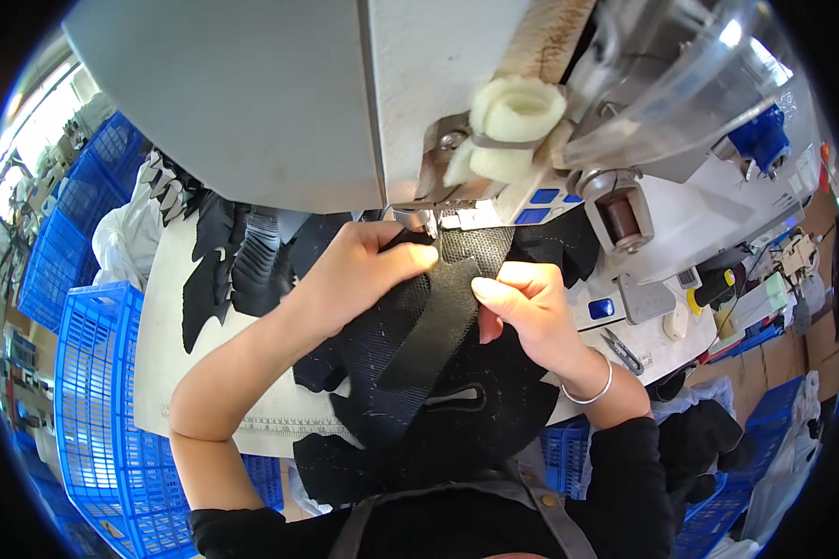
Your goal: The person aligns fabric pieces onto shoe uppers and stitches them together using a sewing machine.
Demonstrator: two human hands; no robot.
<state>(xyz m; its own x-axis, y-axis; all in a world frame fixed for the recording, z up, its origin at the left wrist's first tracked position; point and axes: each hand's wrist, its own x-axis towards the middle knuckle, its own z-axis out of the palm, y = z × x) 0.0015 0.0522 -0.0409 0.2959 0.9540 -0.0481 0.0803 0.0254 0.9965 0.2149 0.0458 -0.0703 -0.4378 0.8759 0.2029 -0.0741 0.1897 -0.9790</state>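
Observation:
A sewing machine (pixel 242 102) stands over a pale work table. Under its presser foot (pixel 429 222) lies a black mesh fabric piece (pixel 373 354), which drapes toward me over the table's near edge. On top of it a smooth black strip (pixel 433 326) runs slantwise down from near the foot. My left hand (pixel 359 265) is closed on the mesh piece just left of the foot, its thumb tip close to the needle area. To the right, my right hand (pixel 531 303) pinches the strip's right edge between thumb and fingers; some fingertips are hidden.
Stacked black cut pieces (pixel 256 256) lie left of the machine. A brown thread spool (pixel 622 219) hangs at the right, above thread snips (pixel 625 352) on the table. Blue crates (pixel 93 391) stand at the left, and another blue crate (pixel 764 447) at the lower right.

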